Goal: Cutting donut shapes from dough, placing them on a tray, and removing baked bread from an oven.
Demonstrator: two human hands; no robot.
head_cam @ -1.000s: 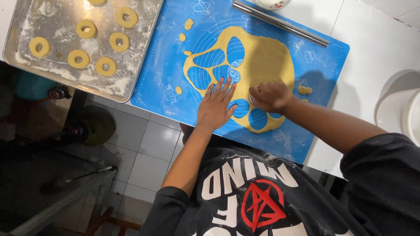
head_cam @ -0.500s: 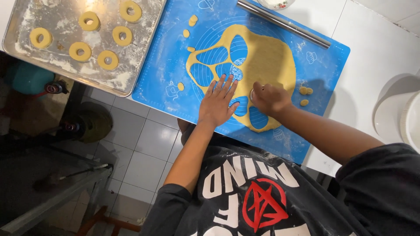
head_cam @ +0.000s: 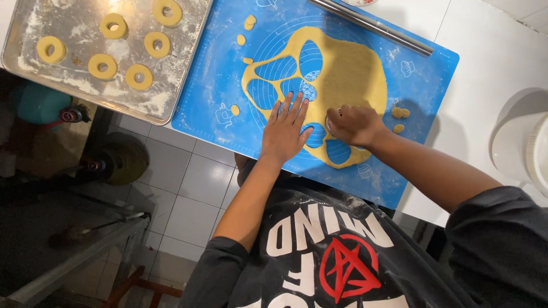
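Currently, per the head view:
Left hand: flat, open, fingers spread; palm presses the near edge of the dough sheet and the mat beside it.
Right hand: curled shut around a round cutter; only a sliver of its rim shows at the fingertips, pressed onto the dough.
Dough sheet: yellow, rolled thin, lies mid-mat; several round holes are cut on its left and near side, uncut part is far right.
Mat: blue, printed circles, on a white counter; near edge overhangs.
Scraps: small dough discs just right of the right hand; more sit at the far left of the mat.
Rolling pin: thin metal rod, along the mat's far edge, apart from the dough.
Tray: floured metal, left of the mat, touching it; holds six dough rings.
Bowl: white, on the counter at right, partly out of frame.
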